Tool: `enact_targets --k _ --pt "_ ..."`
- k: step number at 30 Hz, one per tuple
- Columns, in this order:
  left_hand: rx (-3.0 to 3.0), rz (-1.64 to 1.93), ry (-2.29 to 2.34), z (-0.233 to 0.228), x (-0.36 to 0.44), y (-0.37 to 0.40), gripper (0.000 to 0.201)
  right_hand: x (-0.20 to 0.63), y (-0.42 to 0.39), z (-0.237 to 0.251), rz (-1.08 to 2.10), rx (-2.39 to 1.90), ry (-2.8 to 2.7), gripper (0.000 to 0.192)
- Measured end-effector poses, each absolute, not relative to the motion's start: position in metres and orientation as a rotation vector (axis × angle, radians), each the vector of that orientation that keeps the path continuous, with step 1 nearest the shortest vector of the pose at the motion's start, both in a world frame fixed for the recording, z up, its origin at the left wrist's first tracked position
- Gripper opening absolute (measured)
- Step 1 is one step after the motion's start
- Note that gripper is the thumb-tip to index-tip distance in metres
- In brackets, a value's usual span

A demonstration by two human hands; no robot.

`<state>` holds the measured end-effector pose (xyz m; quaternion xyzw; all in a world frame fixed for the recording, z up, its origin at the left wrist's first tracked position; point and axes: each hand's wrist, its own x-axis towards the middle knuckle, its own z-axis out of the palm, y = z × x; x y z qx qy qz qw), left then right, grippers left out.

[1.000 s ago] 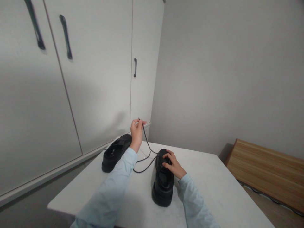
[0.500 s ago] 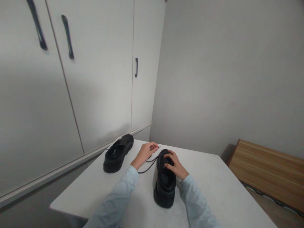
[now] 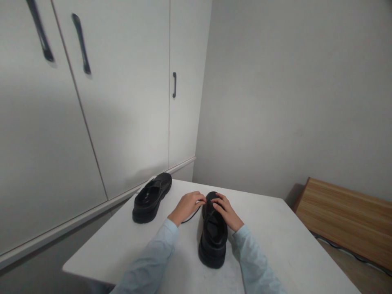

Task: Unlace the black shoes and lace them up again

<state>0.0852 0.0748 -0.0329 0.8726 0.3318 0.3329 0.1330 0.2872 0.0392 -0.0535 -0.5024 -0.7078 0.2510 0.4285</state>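
Observation:
A black shoe [image 3: 213, 237] stands on the white table [image 3: 275, 241] in front of me, toe pointing away. My right hand [image 3: 226, 211] rests on its front upper, fingers bent over the lacing area. My left hand [image 3: 187, 206] lies beside the shoe's left side, fingers closed on a black shoelace [image 3: 187, 219] that trails onto the table beneath it. A second black shoe [image 3: 151, 197] stands apart at the table's far left, untouched. Both arms wear light blue sleeves.
White cupboard doors with dark handles [image 3: 82, 44] fill the left side, close behind the table. A plain grey wall rises ahead. A wooden board [image 3: 346, 222] lies low at the right, beyond the table's edge.
My left hand came down from above the table, where it held the lace pulled up, to the shoe's left side. The lace's loop on the table has shrunk. My right hand stayed on the shoe.

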Motion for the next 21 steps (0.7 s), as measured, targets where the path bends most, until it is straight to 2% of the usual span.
enact_targets --k 8,21 --pt "2.444 1.015 0.988 -0.033 0.088 0.073 0.016 0.284 0.043 -0.055 0.503 -1.249 -1.753 0.024" --pt "2.267 1.075 0.930 -0.045 0.097 0.078 0.010 0.270 0.034 -0.047 0.373 -1.305 -1.747 0.010"
